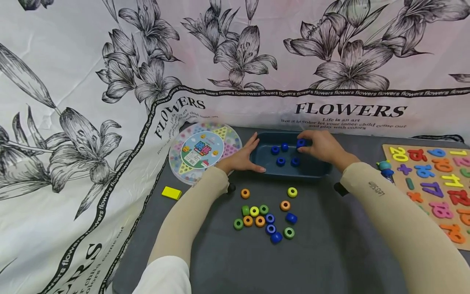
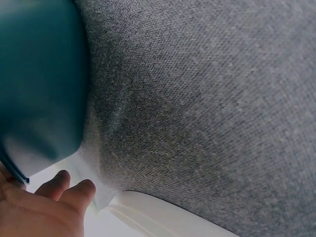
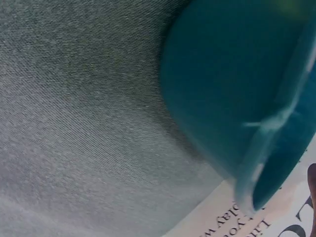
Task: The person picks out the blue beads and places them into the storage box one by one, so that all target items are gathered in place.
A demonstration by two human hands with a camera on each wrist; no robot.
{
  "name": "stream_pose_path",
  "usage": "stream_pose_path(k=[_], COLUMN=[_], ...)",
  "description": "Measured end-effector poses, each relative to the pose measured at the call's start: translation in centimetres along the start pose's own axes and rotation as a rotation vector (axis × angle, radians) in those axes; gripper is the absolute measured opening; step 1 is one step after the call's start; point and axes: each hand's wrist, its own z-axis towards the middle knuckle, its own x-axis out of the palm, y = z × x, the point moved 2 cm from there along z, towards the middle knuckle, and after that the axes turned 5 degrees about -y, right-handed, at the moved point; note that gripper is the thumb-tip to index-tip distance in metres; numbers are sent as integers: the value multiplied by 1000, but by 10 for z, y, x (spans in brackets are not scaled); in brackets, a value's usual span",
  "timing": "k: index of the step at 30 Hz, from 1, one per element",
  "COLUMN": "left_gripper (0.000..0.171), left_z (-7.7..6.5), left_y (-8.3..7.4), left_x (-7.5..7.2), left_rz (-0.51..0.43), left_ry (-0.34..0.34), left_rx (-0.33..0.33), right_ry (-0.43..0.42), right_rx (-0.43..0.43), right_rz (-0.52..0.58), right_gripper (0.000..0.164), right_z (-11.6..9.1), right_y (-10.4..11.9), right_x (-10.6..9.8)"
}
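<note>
My left hand holds the left end of a dark blue tray, thumb at the near rim and fingers spread along the end. In the left wrist view, fingers show outside the tray's wall. My right hand reaches over the tray's right part and pinches a blue bead between thumb and fingers. Several more blue beads lie on the tray floor. From the right wrist the tray's outer side fills much of the view; that hand's fingertips are mostly out of frame.
Loose green, yellow, orange and blue beads lie on the grey table in front of the tray. A round bead-box lid and a yellow block are at left. A number puzzle board and a small blue figure are at right.
</note>
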Motion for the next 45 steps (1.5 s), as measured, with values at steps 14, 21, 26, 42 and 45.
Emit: stream_pose_path(k=[14, 21, 26, 42, 45], left_gripper=[112, 111, 111, 112, 111], left_z=[-1, -2, -3, -5, -4], left_y=[0, 1, -1, -5, -4], left_x=[-1, 3, 3, 0, -1], left_rz=[-20, -19, -17, -21, -35], left_ry=[-8, -16, -7, -5, -12], left_rx=[11, 3, 5, 16, 5], right_ry=[-229, -12, 267, 238, 82], right_rx=[-209, -651, -709, -770, -802], right_rz=[-36, -85, -199, -141, -131], right_gripper=[27, 19, 36, 30, 36], right_z=[-17, -74, -122, -129, -108], right_y=[37, 80, 91, 102, 105], right_x=[-20, 15, 45, 62, 39])
